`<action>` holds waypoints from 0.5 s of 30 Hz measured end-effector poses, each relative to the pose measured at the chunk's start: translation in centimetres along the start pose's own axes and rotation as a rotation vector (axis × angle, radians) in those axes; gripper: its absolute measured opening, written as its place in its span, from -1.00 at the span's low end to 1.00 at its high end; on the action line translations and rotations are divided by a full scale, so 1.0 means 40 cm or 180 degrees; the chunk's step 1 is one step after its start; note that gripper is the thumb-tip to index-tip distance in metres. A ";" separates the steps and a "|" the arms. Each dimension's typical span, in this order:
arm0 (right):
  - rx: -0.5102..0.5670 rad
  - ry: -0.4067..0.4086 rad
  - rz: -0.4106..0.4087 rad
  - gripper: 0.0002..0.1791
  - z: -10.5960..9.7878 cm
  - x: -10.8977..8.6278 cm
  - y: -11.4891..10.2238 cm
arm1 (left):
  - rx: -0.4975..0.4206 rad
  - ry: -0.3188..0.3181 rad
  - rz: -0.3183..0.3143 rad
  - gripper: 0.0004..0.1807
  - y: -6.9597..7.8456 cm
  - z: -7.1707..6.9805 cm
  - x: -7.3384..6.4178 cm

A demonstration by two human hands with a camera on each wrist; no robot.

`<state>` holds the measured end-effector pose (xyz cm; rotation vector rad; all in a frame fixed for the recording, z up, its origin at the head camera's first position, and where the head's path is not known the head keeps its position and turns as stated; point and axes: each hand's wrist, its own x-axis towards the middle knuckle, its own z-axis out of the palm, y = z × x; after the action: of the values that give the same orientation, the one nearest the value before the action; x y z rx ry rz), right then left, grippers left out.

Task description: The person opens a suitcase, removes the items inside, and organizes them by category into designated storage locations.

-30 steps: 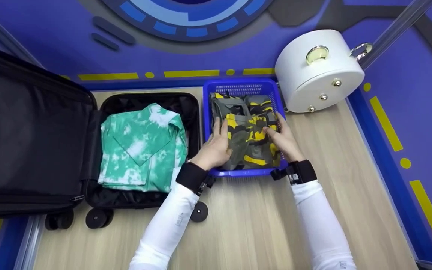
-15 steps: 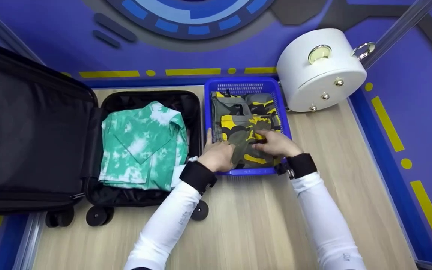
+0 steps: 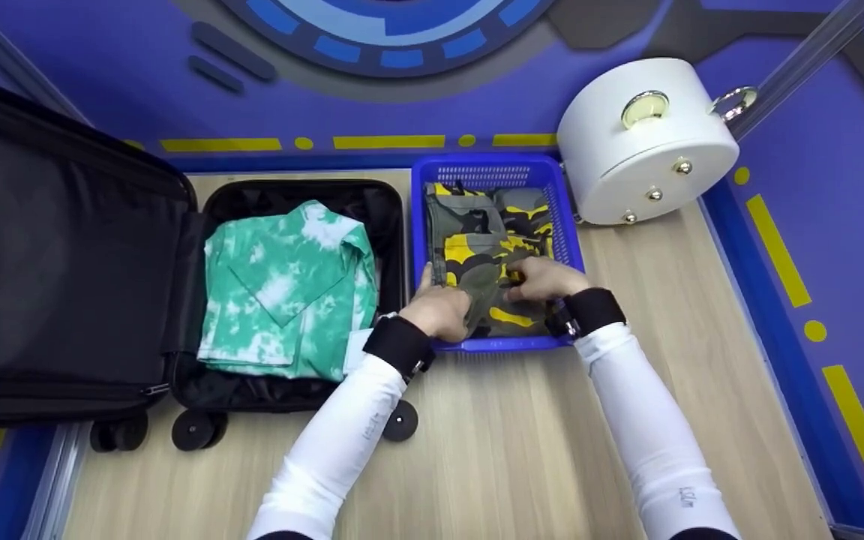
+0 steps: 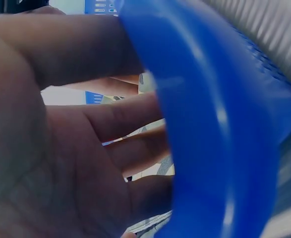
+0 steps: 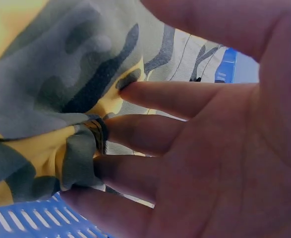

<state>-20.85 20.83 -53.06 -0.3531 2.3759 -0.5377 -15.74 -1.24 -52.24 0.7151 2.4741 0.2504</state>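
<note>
A folded camouflage garment [image 3: 477, 270] in yellow, grey and black lies on other camouflage clothes [image 3: 522, 206] inside a blue plastic basket [image 3: 503, 344]. My left hand [image 3: 438, 309] reaches into the basket's near left corner, its thumb pointing up along the left side. In the left wrist view its fairly straight fingers [image 4: 130, 114] pass behind the blue rim; their tips are hidden. From the right side, my right hand [image 3: 544, 279] touches the garment. The right wrist view has its straight fingers [image 5: 150, 134] against the fabric's folded edge, palm bare.
Left of the basket lies an opened black suitcase [image 3: 289, 186] with a folded green-and-white tie-dye garment [image 3: 282, 292]. Its raised lid [image 3: 49, 262] leans left. A round white case [image 3: 646, 142] with metal studs stands behind right, near the blue wall [image 3: 372, 112].
Both hands have left the garment's sides. The left moved down to the near left corner; the right moved down and inward over the fabric. In the last half second, they barely moved.
</note>
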 end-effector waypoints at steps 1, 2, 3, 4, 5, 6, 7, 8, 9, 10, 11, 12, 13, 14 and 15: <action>0.0010 0.0030 0.0006 -0.27 0.001 0.000 -0.001 | -0.0014 0.0014 0.0005 -0.77 -0.001 0.000 -0.002; 0.0019 0.0061 0.0010 -0.28 0.002 -0.001 -0.002 | -0.0031 0.0042 0.0014 -0.80 -0.002 0.000 -0.004; 0.0034 0.0094 0.0020 -0.29 0.003 -0.002 -0.003 | -0.0068 0.0078 0.0023 -0.82 -0.003 -0.001 -0.008; 0.0044 0.0139 0.0027 -0.30 0.003 -0.004 -0.005 | -0.0123 0.0136 0.0033 -0.81 -0.005 -0.001 -0.011; 0.0055 0.0196 0.0034 -0.30 0.002 -0.007 -0.009 | -0.0198 0.0214 0.0044 -0.76 -0.007 -0.003 -0.015; 0.0073 0.0262 0.0045 -0.31 0.001 -0.011 -0.013 | -0.0273 0.0308 0.0062 -0.70 -0.009 -0.006 -0.021; 0.0077 0.0344 0.0041 -0.31 -0.001 -0.014 -0.017 | -0.0369 0.0413 0.0072 -0.62 -0.013 -0.010 -0.027; 0.0085 0.0447 0.0023 -0.31 -0.003 -0.019 -0.024 | -0.0472 0.0540 0.0079 -0.55 -0.017 -0.016 -0.034; 0.0092 0.0571 0.0000 -0.32 -0.006 -0.024 -0.032 | -0.0590 0.0675 0.0081 -0.50 -0.021 -0.023 -0.043; 0.0122 0.0714 -0.0020 -0.32 -0.008 -0.030 -0.042 | -0.0701 0.0826 0.0083 -0.46 -0.027 -0.031 -0.053; 0.0164 0.0873 -0.0053 -0.32 -0.010 -0.036 -0.054 | -0.0802 0.0975 0.0083 -0.44 -0.034 -0.040 -0.065; 0.0225 0.1042 -0.0112 -0.33 -0.011 -0.041 -0.066 | -0.0917 0.1138 0.0082 -0.42 -0.043 -0.049 -0.078; 0.0296 0.1219 -0.0186 -0.34 -0.011 -0.047 -0.081 | -0.1048 0.1311 0.0075 -0.42 -0.053 -0.057 -0.092; 0.0405 0.1390 -0.0273 -0.36 -0.011 -0.053 -0.097 | -0.1152 0.1491 0.0068 -0.42 -0.065 -0.065 -0.106; 0.0529 0.1550 -0.0372 -0.39 -0.008 -0.058 -0.114 | -0.1249 0.1674 0.0061 -0.42 -0.079 -0.073 -0.120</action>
<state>-18.84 17.80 -49.43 -0.3134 2.7575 -0.9608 -15.30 -6.57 -48.64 0.5515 2.7678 1.0116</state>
